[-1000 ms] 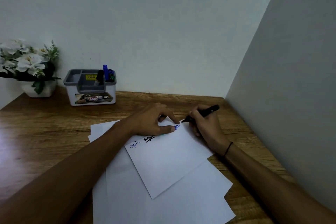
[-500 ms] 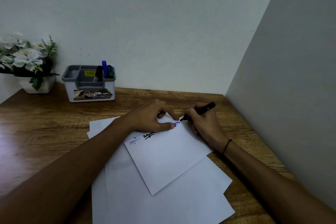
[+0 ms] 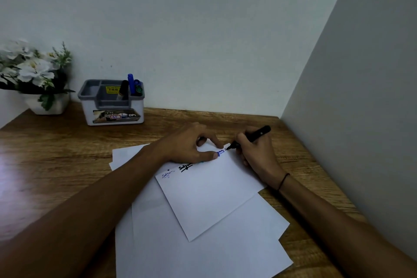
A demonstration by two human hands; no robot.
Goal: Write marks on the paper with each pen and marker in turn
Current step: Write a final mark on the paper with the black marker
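Observation:
A white top sheet of paper [image 3: 209,196] lies tilted on a loose stack of white sheets [image 3: 203,253] on the wooden desk. Along its upper edge run a thin blue mark, a thick black mark and a blue mark. My left hand [image 3: 189,144] presses flat on that edge, fingers spread, partly covering the marks. My right hand [image 3: 257,153] grips a black marker [image 3: 255,135] with its tip touching the paper's top corner, just right of the blue mark.
A grey-and-white pen holder [image 3: 112,106] at the back left holds a black marker, a blue pen and a green-capped marker. A white pot of white flowers [image 3: 36,79] stands left of it. Walls close the desk [image 3: 56,153] at the back and right.
The marker tip has dropped onto the paper's top corner and a small dark mark has appeared there. My left hand stays pressed on the sheet.

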